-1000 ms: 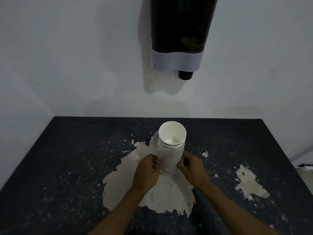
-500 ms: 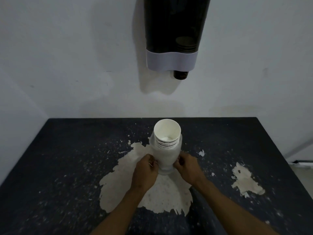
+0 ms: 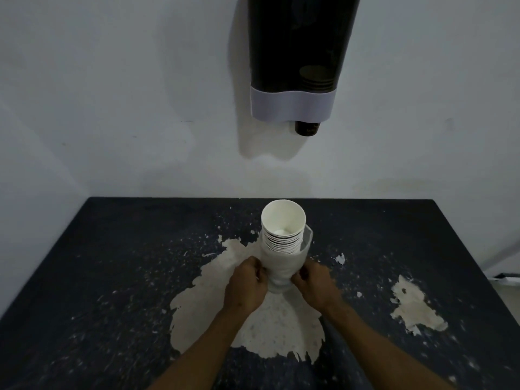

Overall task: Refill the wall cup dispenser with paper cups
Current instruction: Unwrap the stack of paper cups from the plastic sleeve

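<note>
A stack of white paper cups (image 3: 283,225) stands upright at the middle of the dark table (image 3: 118,263), mouth up, its lower part wrapped in a clear plastic sleeve (image 3: 278,267). My left hand (image 3: 246,285) pinches the sleeve on the stack's left side and my right hand (image 3: 315,284) pinches it on the right, both low on the stack. Several cup rims show above the sleeve's edge. The dark wall cup dispenser (image 3: 298,52) with a white band hangs above, a dark cup (image 3: 307,128) poking out of its bottom.
The tabletop has large patches of peeled pale surface (image 3: 253,327) under my hands and at the right (image 3: 416,308). A white wall stands right behind the table. A pale object (image 3: 506,277) lies beyond the table's right edge.
The plastic sleeve has slid lower on the stack, baring more cup rims. My hands stay at the stack's base, and the view has shifted slightly.
</note>
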The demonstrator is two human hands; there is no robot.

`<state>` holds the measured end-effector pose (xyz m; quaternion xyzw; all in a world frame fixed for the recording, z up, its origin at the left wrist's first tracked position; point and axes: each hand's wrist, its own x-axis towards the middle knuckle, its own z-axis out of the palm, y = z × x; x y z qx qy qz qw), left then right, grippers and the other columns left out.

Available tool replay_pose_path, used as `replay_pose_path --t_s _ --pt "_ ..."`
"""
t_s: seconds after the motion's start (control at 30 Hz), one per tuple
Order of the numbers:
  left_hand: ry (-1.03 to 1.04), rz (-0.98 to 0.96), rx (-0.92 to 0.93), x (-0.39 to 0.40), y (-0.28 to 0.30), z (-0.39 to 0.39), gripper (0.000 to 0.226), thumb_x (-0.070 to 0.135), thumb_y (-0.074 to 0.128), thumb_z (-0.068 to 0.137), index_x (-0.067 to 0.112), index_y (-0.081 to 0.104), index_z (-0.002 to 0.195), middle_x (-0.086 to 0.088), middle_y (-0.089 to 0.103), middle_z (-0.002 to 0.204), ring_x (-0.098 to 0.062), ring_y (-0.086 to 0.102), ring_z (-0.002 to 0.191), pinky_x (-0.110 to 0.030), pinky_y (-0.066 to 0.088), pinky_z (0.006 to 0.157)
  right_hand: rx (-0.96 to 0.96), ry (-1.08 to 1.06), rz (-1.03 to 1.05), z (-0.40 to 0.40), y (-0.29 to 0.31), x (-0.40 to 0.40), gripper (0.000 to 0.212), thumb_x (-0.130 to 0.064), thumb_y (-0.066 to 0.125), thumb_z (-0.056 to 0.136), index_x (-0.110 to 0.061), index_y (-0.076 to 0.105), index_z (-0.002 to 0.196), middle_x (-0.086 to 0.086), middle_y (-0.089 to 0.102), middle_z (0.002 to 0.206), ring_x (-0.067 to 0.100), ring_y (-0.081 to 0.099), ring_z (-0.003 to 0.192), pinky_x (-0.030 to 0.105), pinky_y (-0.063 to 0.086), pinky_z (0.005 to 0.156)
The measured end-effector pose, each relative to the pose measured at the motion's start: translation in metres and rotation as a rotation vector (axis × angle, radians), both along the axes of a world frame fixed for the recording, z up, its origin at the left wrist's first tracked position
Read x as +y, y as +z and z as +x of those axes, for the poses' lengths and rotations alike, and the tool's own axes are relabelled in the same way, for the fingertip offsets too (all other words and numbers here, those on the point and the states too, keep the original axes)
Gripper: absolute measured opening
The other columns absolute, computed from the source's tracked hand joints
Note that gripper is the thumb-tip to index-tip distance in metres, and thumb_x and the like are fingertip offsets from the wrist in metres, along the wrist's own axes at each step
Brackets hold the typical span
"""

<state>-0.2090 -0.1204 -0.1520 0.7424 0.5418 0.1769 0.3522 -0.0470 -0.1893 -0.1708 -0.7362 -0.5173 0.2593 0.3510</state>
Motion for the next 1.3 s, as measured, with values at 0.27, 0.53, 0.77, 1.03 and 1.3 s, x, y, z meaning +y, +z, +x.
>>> replay_pose_path --t_s 0.27,0.53,0.77,1.03,1.3 --pt "-0.006 -0.036 -0.009 -0.001 -0.003 -0.001 0.012 0.018 0.049 0.095 0.020 0.053 0.084 0.001 0.060 0.080 -0.015 0.060 0.077 -0.024 0.046 0.068 -0.012 -0.083 -0.063 0.002 0.014 0.002 0.018 -0.002 0.053 0.087 -0.019 0.053 0.080 -0.003 0.058 0.074 0.013 0.054 0.066 0.021 0.043 0.060" --pt "0.160 -0.267 -0.273 -0.007 -0.005 0.005 0.011 0.014 0.050 0.095 0.011 0.054 0.085 0.000 0.055 0.080 -0.009 0.050 0.070 -0.015 0.039 0.058 0.262 -0.047 0.487 -0.019 0.115 -0.001 0.062 -0.037 0.068 0.082 -0.019 0.042 0.135 -0.010 0.053 0.130 0.005 0.053 0.119 0.015 0.046 0.096" --pt "0.294 -0.430 -0.370 -0.002 -0.016 0.008 0.011 0.016 0.050 0.094 0.011 0.059 0.097 -0.008 0.062 0.097 -0.021 0.059 0.086 -0.028 0.048 0.072 0.235 -0.011 0.328 -0.023 0.113 0.019 0.073 -0.023 0.086 0.067 -0.034 0.042 0.125 -0.028 0.054 0.117 -0.015 0.053 0.106 0.002 0.044 0.082" --pt "0.567 -0.992 -0.452 0.007 -0.023 0.024 0.057 0.050 0.057 0.088 0.007 0.054 0.125 -0.013 0.059 0.116 -0.028 0.058 0.099 -0.040 0.050 0.077 0.200 -0.148 0.310 0.009 0.113 0.017 0.077 -0.024 0.088 0.063 -0.021 0.047 0.129 -0.014 0.059 0.117 -0.010 0.055 0.102 -0.001 0.044 0.078" --pt "0.671 -1.076 -0.685 0.006 -0.024 0.036 0.048 0.045 0.054 0.091 0.011 0.052 0.125 -0.015 0.054 0.125 -0.033 0.055 0.114 -0.041 0.049 0.085 0.292 -0.354 0.431 0.023 0.107 0.008 0.076 -0.023 0.087 0.065 -0.019 0.050 0.131 -0.008 0.061 0.124 0.004 0.059 0.112 0.022 0.049 0.092"
